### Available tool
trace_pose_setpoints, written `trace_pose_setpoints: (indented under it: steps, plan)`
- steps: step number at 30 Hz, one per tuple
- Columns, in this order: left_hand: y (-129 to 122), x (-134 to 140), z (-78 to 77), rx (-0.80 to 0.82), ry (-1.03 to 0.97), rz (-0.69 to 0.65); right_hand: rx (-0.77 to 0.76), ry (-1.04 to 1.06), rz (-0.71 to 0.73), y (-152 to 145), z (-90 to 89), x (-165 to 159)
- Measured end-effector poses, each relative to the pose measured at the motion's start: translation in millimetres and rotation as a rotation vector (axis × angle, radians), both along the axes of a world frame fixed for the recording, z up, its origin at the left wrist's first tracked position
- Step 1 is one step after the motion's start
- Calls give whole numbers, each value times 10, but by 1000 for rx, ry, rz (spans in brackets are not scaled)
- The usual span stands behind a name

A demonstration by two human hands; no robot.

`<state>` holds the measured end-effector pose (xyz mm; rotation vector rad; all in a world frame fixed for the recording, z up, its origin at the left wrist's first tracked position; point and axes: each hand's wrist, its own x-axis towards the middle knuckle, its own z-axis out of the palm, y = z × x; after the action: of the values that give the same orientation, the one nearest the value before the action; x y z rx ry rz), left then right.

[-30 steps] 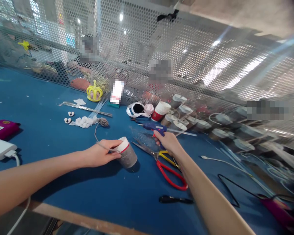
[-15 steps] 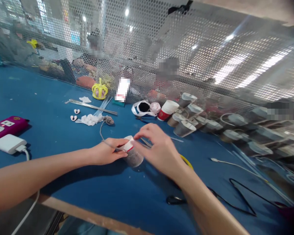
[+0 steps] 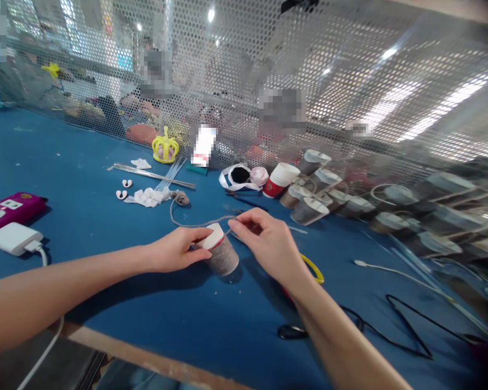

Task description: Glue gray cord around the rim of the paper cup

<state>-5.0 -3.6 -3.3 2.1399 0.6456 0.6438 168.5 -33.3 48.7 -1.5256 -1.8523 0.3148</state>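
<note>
Tilted on the blue table is a paper cup [image 3: 224, 257], wrapped in grey yarn except for a white band with a red line at its upper end. My left hand [image 3: 184, 248] grips that end between thumb and fingers. My right hand [image 3: 264, 238] pinches a strand of grey yarn [image 3: 201, 224] just above and to the right of the cup. From the pinch the strand loops left to a small yarn ball [image 3: 180, 199]. Beneath my right wrist shows a yellow loop handle [image 3: 312, 269], its other parts hidden.
At the back right stand red-and-white paper cups [image 3: 282, 180] and several wrapped grey cups [image 3: 310, 210]. A yellow crown-shaped piece [image 3: 165, 147] and a phone [image 3: 204, 146] are near the mesh screen. At left lies a purple power strip [image 3: 13, 212]; black cable [image 3: 406, 330] runs at right.
My right hand has moved from beside the cup's rim, slightly up and right, drawing the yarn across above the cup. My left hand keeps its hold on the cup.
</note>
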Motion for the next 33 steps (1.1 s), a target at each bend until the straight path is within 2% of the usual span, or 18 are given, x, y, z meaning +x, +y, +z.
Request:
trace_pose_setpoints:
  steps: [4,11,33]
  plan:
    - [7,-17,-16,-6,13,-12,-90,117,-44,33,-98,97]
    - [5,-9,10,-17,43,-8,-93,198,-52,98,-279,139]
    - [15,-40,-3,-23,23,-30,-145,144,-22,87,-489,14]
